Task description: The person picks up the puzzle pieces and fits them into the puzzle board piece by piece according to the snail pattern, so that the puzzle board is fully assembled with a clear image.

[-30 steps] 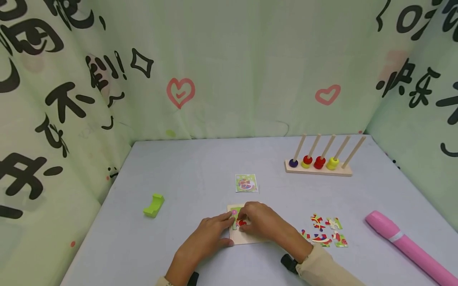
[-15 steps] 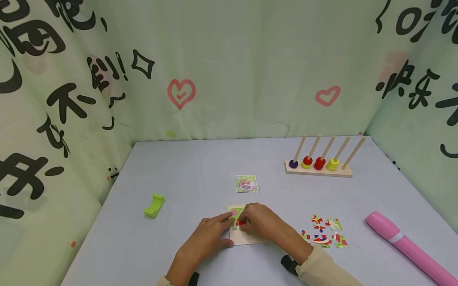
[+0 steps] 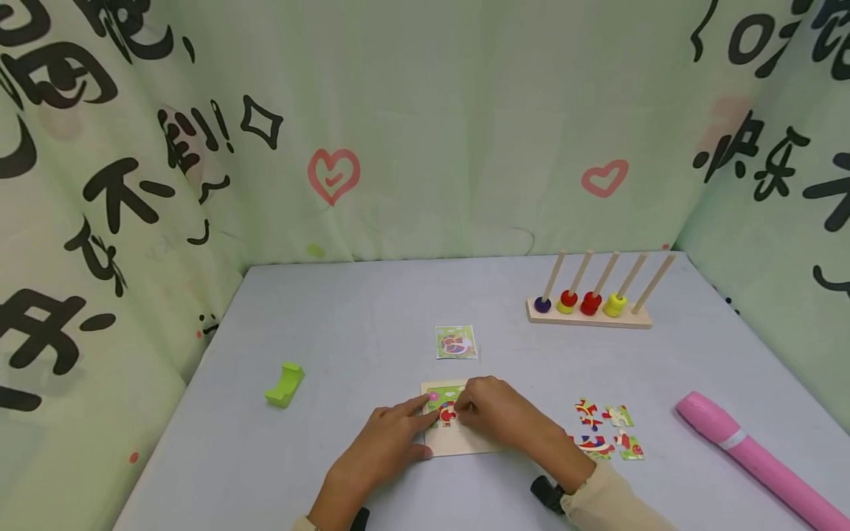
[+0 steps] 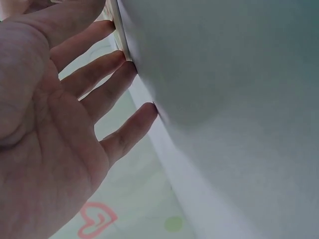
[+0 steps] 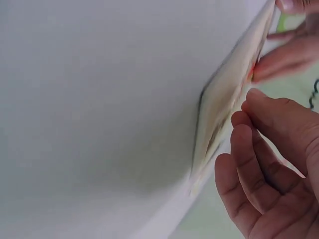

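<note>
A pale wooden puzzle board (image 3: 454, 442) lies in the middle of the table, with joined pieces of a green and red picture (image 3: 448, 413) in its upper left part. My left hand (image 3: 384, 439) rests its fingers on the board's left side, index fingertip on the picture. In the left wrist view the left hand (image 4: 55, 114) has spread, fairly straight fingers. My right hand (image 3: 501, 413) is over the board's right half, fingertips beside the picture's edge. Seen from the right wrist, the right hand (image 5: 269, 164) has loosely bent fingers, with nothing visible between thumb and fingertips.
Several loose puzzle pieces (image 3: 595, 445) lie right of the board. A small picture card (image 3: 456, 342) is behind it. A bead-and-peg stand (image 3: 589, 316) stands at the back right, a pink cylinder (image 3: 750, 457) at the right, and a green block (image 3: 285, 385) at the left.
My right hand has shifted slightly right, off the red part of the picture, so more of it shows. The left hand has stayed nearly still on the board.
</note>
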The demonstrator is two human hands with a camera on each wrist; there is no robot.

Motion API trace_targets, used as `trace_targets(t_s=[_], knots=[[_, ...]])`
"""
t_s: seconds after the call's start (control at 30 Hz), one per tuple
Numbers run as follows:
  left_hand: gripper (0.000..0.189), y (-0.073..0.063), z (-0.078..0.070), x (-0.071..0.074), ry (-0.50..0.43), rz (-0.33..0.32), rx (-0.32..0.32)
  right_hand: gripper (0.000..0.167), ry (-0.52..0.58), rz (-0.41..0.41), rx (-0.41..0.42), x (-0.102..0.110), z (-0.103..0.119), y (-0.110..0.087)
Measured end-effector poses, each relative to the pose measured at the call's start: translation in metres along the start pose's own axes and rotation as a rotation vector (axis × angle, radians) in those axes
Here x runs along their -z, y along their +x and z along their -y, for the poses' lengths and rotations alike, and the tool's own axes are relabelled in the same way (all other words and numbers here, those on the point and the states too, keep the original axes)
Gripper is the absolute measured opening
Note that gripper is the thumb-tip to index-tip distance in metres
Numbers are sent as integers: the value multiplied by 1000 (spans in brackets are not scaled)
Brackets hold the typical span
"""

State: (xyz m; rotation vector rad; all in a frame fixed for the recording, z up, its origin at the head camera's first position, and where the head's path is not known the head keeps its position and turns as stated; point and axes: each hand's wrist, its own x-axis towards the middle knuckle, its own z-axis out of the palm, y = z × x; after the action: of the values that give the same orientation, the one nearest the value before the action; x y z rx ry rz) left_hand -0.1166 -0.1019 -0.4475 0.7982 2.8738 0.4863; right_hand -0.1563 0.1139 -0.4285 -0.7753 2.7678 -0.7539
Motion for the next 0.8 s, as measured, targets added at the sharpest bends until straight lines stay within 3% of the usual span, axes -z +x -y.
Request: trace_targets(t_s=[0.2,0.4,0.57,0.8], knots=[[60,0,-3,1,-26,20,32,10,-21,-52,-186,38,-34,-28],[62,3,-6,3,-66,19,35,16,-46,0,-304,70,-71,-59],[59,8,-11,1,-41,47,22,25,-47,47,-368,80,-93,-78],[59,7,-16,-2,15,86,27,35,-63,82,-410,81,-107,-92]])
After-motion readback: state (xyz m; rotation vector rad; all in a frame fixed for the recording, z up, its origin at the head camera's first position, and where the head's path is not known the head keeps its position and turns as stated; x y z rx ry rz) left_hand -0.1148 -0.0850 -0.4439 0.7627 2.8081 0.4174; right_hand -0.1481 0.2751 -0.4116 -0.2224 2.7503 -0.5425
